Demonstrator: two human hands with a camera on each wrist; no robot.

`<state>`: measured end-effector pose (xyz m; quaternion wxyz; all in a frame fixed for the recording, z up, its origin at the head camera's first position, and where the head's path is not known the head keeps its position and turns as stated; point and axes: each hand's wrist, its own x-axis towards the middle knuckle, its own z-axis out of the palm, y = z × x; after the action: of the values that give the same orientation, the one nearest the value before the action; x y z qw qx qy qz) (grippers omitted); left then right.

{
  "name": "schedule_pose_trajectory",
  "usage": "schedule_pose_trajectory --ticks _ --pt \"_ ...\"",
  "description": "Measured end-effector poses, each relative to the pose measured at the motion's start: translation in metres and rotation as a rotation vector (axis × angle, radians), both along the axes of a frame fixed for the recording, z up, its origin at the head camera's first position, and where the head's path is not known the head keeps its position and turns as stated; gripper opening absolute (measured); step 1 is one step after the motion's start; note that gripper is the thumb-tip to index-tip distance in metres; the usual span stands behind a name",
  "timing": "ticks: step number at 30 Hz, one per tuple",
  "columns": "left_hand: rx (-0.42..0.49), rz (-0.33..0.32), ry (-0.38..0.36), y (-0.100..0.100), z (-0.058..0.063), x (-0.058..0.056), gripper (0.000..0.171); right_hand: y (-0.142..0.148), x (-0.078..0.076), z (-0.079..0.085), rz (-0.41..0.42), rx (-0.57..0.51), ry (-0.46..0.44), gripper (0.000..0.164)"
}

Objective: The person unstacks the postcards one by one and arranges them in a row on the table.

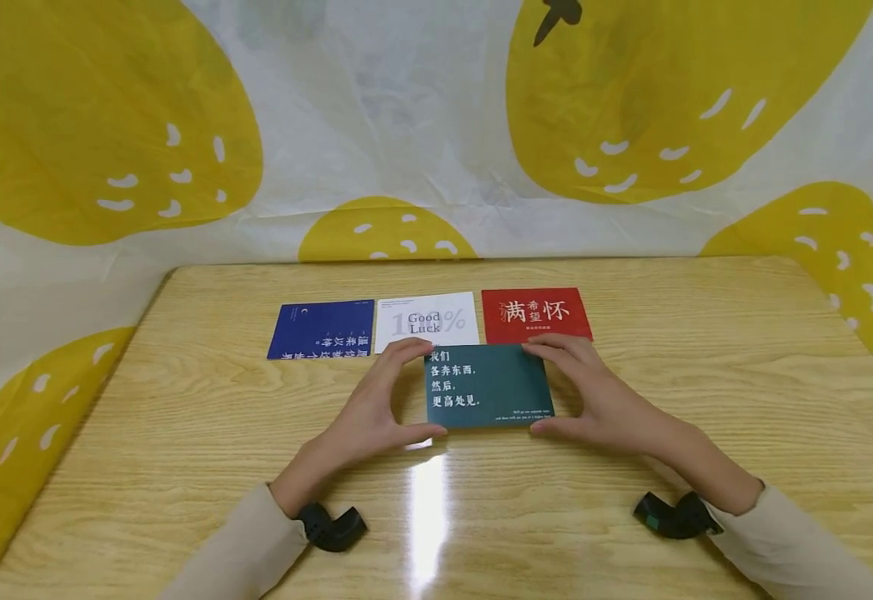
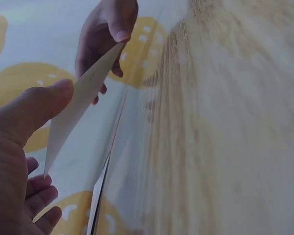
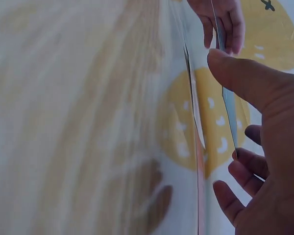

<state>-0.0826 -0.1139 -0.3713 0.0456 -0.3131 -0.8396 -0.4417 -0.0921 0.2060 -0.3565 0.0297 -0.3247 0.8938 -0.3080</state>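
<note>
A dark green card [image 1: 490, 387] with white Chinese writing is held up above the table between both hands. My left hand [image 1: 376, 400] grips its left end, thumb at the lower corner and fingertips at the upper one. On the other end my right hand [image 1: 601, 396] pinches the card the same way. Seen from the left wrist, the card's pale back [image 2: 81, 105] tilts clear of the wood. The right wrist view catches the card [image 3: 229, 115] nearly edge-on between thumb and fingers.
Behind the held card lie three cards in a row: a blue one [image 1: 321, 329], a white "Good Luck" one [image 1: 425, 308] and a red one [image 1: 535, 312]. They rest on the wooden table [image 1: 181, 433]. A white cloth with yellow fruit shapes [image 1: 376, 108] hangs beyond the table's far edge.
</note>
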Motion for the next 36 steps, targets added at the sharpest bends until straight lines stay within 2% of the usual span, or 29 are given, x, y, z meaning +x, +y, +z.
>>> schedule_pose_trajectory --ticks 11,22,30,36 --pt "-0.056 -0.033 0.054 0.027 0.007 -0.010 0.093 0.029 -0.009 0.007 0.003 0.005 0.077 0.090" --pt "-0.108 -0.039 0.108 0.061 0.013 -0.025 0.095 0.059 -0.016 0.014 -0.039 0.004 0.102 0.091" --pt "-0.178 -0.015 0.110 0.085 0.019 -0.037 0.096 0.080 -0.023 0.017 -0.096 0.004 0.055 0.092" --pt "-0.248 -0.001 0.128 0.104 0.025 -0.047 0.094 0.101 -0.032 0.021 -0.084 -0.013 0.044 0.090"
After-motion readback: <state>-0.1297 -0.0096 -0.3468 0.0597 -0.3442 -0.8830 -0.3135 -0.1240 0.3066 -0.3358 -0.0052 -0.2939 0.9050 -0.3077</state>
